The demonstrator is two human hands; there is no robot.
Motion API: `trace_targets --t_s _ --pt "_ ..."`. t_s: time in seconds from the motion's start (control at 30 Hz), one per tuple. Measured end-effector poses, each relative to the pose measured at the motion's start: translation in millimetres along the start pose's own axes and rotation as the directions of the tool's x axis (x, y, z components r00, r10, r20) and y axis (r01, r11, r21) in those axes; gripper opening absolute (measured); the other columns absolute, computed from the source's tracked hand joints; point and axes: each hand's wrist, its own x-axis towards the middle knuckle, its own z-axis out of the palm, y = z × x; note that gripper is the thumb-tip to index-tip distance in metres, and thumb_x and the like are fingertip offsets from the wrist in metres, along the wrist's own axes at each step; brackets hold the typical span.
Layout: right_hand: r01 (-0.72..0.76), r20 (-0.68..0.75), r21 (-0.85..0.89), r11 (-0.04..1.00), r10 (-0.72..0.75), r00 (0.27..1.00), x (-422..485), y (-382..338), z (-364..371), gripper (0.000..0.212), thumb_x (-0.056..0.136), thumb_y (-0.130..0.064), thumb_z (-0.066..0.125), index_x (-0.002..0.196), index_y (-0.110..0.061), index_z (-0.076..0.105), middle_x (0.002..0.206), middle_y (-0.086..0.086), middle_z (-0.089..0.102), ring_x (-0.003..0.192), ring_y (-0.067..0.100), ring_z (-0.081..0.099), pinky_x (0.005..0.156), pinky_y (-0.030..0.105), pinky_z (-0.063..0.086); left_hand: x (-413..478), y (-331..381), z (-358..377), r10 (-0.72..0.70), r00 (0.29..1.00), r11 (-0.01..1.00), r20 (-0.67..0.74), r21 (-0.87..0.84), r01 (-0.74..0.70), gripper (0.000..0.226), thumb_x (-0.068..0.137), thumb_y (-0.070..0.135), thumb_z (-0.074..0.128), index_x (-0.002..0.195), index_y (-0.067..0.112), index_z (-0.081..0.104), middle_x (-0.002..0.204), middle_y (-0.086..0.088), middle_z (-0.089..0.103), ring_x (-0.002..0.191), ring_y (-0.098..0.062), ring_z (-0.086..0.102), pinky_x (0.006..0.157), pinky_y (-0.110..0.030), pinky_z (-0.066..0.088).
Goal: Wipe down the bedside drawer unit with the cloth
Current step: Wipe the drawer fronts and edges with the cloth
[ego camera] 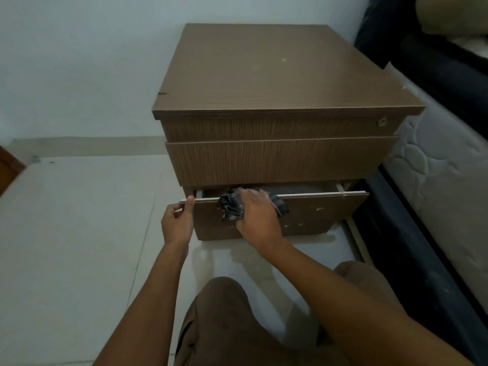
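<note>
Brown drawer unit (277, 75), which stood upright on a pale floor (79, 233) just beside a mattress (435, 167), front facing the person. Bottom drawer (317, 215) was pulled partly out, its front panel running left to right. Dark cloth (231, 206), bunched, lay over the panel's top edge, left of centre, under the right hand (256, 215), whose fingers curled over it; folds spilled out on both sides of the palm. Left hand (177, 223) gripped the panel's upper left corner, fingers curled.

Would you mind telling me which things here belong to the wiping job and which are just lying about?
Job: drawer unit, its open bottom drawer, cloth, left hand gripping the drawer's edge, right hand holding the cloth.
Lying about: mattress, tiled floor.
</note>
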Motion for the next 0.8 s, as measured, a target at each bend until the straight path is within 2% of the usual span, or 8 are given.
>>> trace_targets --t_s 0.1,0.23,0.37,0.5,0.6,0.7,0.77,0.8 --pt "0.045 0.017 0.035 0.998 -0.045 0.999 10.6 -33.7 19.0 0.045 0.071 -0.009 0.073 0.115 -0.007 0.062 0.109 0.010 0.067 0.104 0.027 0.058 0.097 0.037 0.040 7.8 -6.3 -9.6 -0.023 0.998 0.999 0.060 -0.039 0.025 0.035 0.096 0.049 0.051 0.107 0.018 0.062 0.114 -0.007 0.065 0.101 -0.020 0.058 0.091 -0.042 0.048" --pt "0.064 0.035 0.087 0.994 -0.067 0.997 24.1 -69.7 43.7 0.026 0.077 -0.015 0.067 0.103 -0.011 0.064 0.098 0.007 0.068 0.094 0.024 0.060 0.090 0.035 0.043 13.0 -10.3 -25.2 -0.162 0.968 0.944 0.192 -0.256 0.208 0.051 0.102 0.053 0.026 0.113 0.019 0.062 0.118 -0.006 0.065 0.115 -0.022 0.059 0.100 -0.049 0.046" --pt "0.070 0.064 0.131 0.989 -0.079 0.995 31.4 -94.8 53.7 0.018 0.076 -0.008 0.063 0.094 -0.011 0.064 0.094 0.008 0.068 0.092 0.025 0.059 0.087 0.034 0.041 18.9 -13.0 -38.2 -0.209 0.938 0.869 0.278 -0.387 0.308 0.062 0.100 0.058 0.015 0.105 0.021 0.065 0.108 -0.004 0.068 0.106 -0.020 0.060 0.089 -0.045 0.046" --pt "-0.072 0.149 0.224 0.972 0.039 0.988 36.3 -109.5 58.3 0.013 0.081 -0.011 0.057 0.092 -0.011 0.064 0.095 0.008 0.067 0.095 0.025 0.055 0.084 0.035 0.044 23.3 -16.0 -45.1 -0.228 0.916 0.846 0.330 -0.399 0.354 0.059 0.101 0.051 0.015 0.115 0.021 0.063 0.111 -0.004 0.067 0.107 -0.019 0.060 0.074 -0.038 0.047" --pt "-0.202 0.203 0.313 0.928 0.142 0.969 39.4 -117.4 56.1 0.015 0.085 -0.011 0.054 0.097 -0.008 0.063 0.095 0.012 0.067 0.095 0.026 0.056 0.074 0.032 0.043 22.7 -15.9 -48.2 -0.218 0.912 0.854 0.347 -0.384 0.350 0.055 0.101 0.043 0.015 0.119 0.015 0.059 0.114 -0.009 0.067 0.107 -0.022 0.061 0.075 -0.039 0.048" --pt "-0.357 0.316 0.443 0.822 0.229 0.921 46.3 -120.8 46.8 0.015 0.089 -0.019 0.052 0.095 -0.012 0.064 0.090 0.012 0.067 0.083 0.026 0.059 0.066 0.031 0.040 19.9 -17.4 -49.8 -0.198 0.909 0.856 0.368 -0.387 0.343 0.054 0.101 0.036 0.015 0.113 0.012 0.062 0.117 -0.011 0.066 0.114 -0.026 0.058 0.092 -0.048 0.047" --pt "-0.471 0.417 0.588 0.657 0.252 0.873 50.7 -118.1 37.2 0.018 0.089 -0.025 0.057 0.093 -0.012 0.067 0.088 0.016 0.069 0.077 0.023 0.060 0.066 0.033 0.042 18.9 -19.0 -50.2 -0.195 0.905 0.856 0.378 -0.385 0.345 0.053 0.099 0.034 0.015 0.105 0.015 0.065 0.114 -0.009 0.068 0.117 -0.029 0.057 0.101 -0.053 0.044" --pt "-0.524 0.466 0.666 0.531 0.253 0.848 50.9 -115.2 31.1 0.019 0.089 -0.026 0.059 0.094 -0.011 0.069 0.091 0.017 0.071 0.077 0.021 0.062 0.070 0.033 0.046 17.9 -19.4 -50.2 -0.192 0.904 0.857 0.382 -0.384 0.344 0.053 0.098 0.034 0.016 0.104 0.015 0.065 0.114 -0.010 0.069 0.117 -0.030 0.058 0.103 -0.054 0.043"
